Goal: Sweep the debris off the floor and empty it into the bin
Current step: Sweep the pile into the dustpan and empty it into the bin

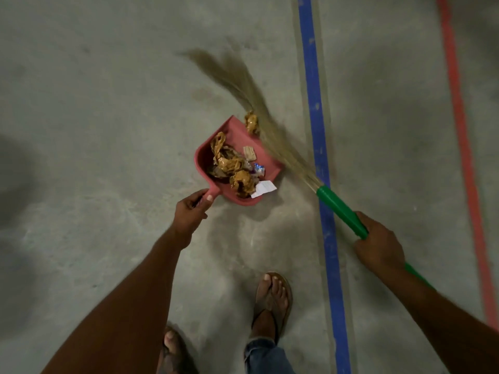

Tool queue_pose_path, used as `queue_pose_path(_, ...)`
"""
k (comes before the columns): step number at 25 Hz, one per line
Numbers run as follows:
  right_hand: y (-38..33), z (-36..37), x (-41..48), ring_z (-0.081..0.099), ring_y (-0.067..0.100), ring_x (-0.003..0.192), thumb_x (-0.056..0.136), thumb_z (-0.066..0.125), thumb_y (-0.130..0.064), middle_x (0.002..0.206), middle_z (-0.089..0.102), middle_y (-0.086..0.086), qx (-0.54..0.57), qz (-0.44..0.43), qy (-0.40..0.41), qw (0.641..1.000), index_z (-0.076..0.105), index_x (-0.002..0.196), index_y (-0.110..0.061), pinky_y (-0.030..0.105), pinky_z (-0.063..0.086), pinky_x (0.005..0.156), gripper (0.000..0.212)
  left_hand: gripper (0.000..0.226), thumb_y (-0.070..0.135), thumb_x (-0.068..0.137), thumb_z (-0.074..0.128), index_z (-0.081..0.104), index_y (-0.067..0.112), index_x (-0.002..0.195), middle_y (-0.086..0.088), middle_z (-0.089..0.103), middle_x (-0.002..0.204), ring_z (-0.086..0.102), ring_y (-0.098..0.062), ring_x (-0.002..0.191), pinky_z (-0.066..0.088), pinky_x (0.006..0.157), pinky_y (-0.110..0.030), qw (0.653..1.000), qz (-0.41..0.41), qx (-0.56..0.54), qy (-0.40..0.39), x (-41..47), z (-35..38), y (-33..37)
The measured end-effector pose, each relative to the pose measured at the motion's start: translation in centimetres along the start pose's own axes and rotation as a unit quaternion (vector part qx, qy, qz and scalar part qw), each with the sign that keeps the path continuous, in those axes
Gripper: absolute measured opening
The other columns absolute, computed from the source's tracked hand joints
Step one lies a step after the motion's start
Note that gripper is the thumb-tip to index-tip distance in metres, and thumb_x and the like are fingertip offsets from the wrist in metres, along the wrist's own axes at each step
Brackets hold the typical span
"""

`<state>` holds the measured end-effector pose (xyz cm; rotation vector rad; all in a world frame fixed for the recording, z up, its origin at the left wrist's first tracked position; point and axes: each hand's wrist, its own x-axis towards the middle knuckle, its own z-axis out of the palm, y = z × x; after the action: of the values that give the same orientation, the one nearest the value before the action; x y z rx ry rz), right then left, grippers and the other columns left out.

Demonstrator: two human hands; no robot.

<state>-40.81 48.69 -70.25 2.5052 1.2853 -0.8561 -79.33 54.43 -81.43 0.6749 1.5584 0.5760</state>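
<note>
While the left hand (190, 211) curls its fingers (186, 201) round the short handle of a pink dustpan (201, 155), thumb on top, the pan rests low on the concrete floor (108, 103) with its open mouth facing away from those fingers, so sweepings can slide straight in. Just beyond the fingers, inside the pan, lies most of the debris: crumpled brown wrappers (229, 163), a small tan block (249, 153), a blue-and-white scrap (258, 168) and a white paper slip (264, 188) hanging over a side wall. One loose brown wrapper (251, 122) sits at the pan's lip, farthest from the left fingers, touching the bristles (259, 109). The right hand (378, 242) wraps its fingers firmly round the green handle of a grass broom (341, 211); the bristles fan out ahead of that hand, blurred, slanting across the pan's mouth, seemingly to push that loose piece in. A blue tape line (316, 103) passes under the broom handle. No bin is in view, so emptying appears not yet done
</note>
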Motion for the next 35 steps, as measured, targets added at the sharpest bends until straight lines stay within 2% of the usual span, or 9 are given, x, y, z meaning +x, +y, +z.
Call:
queue_pose_path(7, 3.4, -2.0, -7.7, 0.051, 0.015, 0.069, 0.076, 0.071, -0.002, 0.082, 0.050, -0.004, -0.148, -0.045, 0.032, 0.987, 0.051, 0.145, -0.022, 0.035, 0.050, 0.060, 0.074, 0.037, 0.030, 0.100, 0.064, 0.067, 0.017, 0.135, 0.000, 0.070, 0.118, 0.057, -0.009, 0.080, 0.045, 0.058, -0.013, 0.999, -0.006, -0.036, 0.006, -1.0, -1.9, 2.1)
queue_pose_path(10, 2.4, -5.2, -10.8, 0.043, 0.011, 0.061, 0.069, 0.072, 0.008, 0.076, 0.048, -0.003, -0.130, -0.056, 0.069, 0.987, 0.057, 0.139, -0.016, 0.025, 0.034, 0.051, 0.076, 0.037, 0.031, 0.100, 0.064, 0.066, 0.020, 0.135, 0.000, 0.070, 0.117, 0.057, -0.011, 0.080, 0.046, 0.064, -0.020, 0.998, -0.025, -0.053, 0.022, -3.8, -4.2, 3.1)
queue_pose_path(12, 1.2, -6.9, -12.0, 0.045, 0.015, 0.060, 0.072, 0.069, 0.009, 0.075, 0.048, -0.001, -0.091, -0.025, 0.084, 0.992, 0.056, 0.138, -0.022, 0.028, 0.039, 0.052, 0.074, 0.034, 0.030, 0.100, 0.065, 0.067, 0.022, 0.133, 0.000, 0.070, 0.117, 0.058, -0.012, 0.081, 0.046, 0.066, -0.022, 0.997, -0.030, -0.061, 0.038, -5.4, -6.1, 3.4)
queue_pose_path(15, -1.4, -8.3, -10.7, 0.059, 0.032, 0.074, 0.085, 0.061, 0.002, 0.094, 0.061, 0.008, -0.025, 0.006, 0.061, 0.998, 0.045, 0.136, -0.049, 0.045, 0.054, 0.069, 0.073, 0.031, 0.029, 0.100, 0.065, 0.066, 0.025, 0.130, 0.002, 0.070, 0.115, 0.058, -0.014, 0.084, 0.046, 0.068, -0.024, 0.996, -0.028, -0.068, 0.055, -6.7, -9.0, 3.1)
queue_pose_path(17, -3.7, -8.0, -8.5, 0.062, 0.037, 0.091, 0.090, 0.061, -0.005, 0.115, 0.066, 0.013, 0.004, -0.012, 0.050, 0.999, 0.043, 0.143, -0.046, 0.043, 0.051, 0.079, 0.069, 0.033, 0.029, 0.100, 0.064, 0.065, 0.023, 0.132, 0.002, 0.069, 0.115, 0.058, -0.012, 0.083, 0.046, 0.068, -0.025, 0.994, -0.033, -0.066, 0.078, -7.2, -10.6, 1.8)
queue_pose_path(20, -8.2, -7.1, -4.5, 0.062, 0.036, 0.101, 0.097, 0.061, -0.024, 0.122, 0.064, 0.012, 0.007, -0.062, 0.026, 0.998, 0.040, 0.147, -0.035, 0.040, 0.046, 0.082, 0.056, 0.037, 0.031, 0.098, 0.067, 0.067, 0.018, 0.133, -0.002, 0.069, 0.114, 0.056, -0.012, 0.079, 0.044, 0.064, -0.026, 0.987, -0.050, -0.059, 0.138, -7.1, -12.9, -0.1)
queue_pose_path(25, -11.5, -5.1, 0.7, 0.066, 0.037, 0.104, 0.087, 0.065, -0.024, 0.122, 0.069, 0.011, -0.126, -0.116, -0.047, 0.984, 0.047, 0.143, -0.039, 0.038, 0.052, 0.081, 0.061, 0.039, 0.052, 0.090, 0.072, 0.074, 0.028, 0.121, 0.004, 0.074, 0.090, 0.070, -0.023, 0.085, 0.061, 0.074, -0.043, 0.979, -0.049, 0.038, 0.192, -5.0, -15.0, -1.9)
queue_pose_path(30, -9.6, -4.5, -0.9, 0.066, 0.033, 0.109, 0.089, 0.065, -0.027, 0.130, 0.067, 0.009, -0.242, -0.152, -0.078, 0.955, 0.034, 0.154, -0.043, 0.038, 0.055, 0.086, 0.074, 0.038, 0.047, 0.094, 0.068, 0.075, 0.021, 0.121, 0.002, 0.071, 0.082, 0.067, -0.024, 0.077, 0.060, 0.080, -0.048, 0.971, -0.064, 0.074, 0.218, -3.5, -13.9, -1.4)
queue_pose_path(35, -5.3, -4.6, -5.6, 0.061, 0.014, 0.076, 0.094, 0.058, -0.037, 0.094, 0.061, -0.008, -0.320, -0.204, -0.062, 0.923, 0.025, 0.155, -0.047, 0.029, 0.047, 0.063, 0.070, 0.043, 0.048, 0.094, 0.067, 0.072, 0.020, 0.127, 0.000, 0.073, 0.094, 0.067, -0.023, 0.085, 0.061, 0.083, -0.046, 0.975, -0.056, 0.064, 0.206, -3.8, -13.5, -1.8)
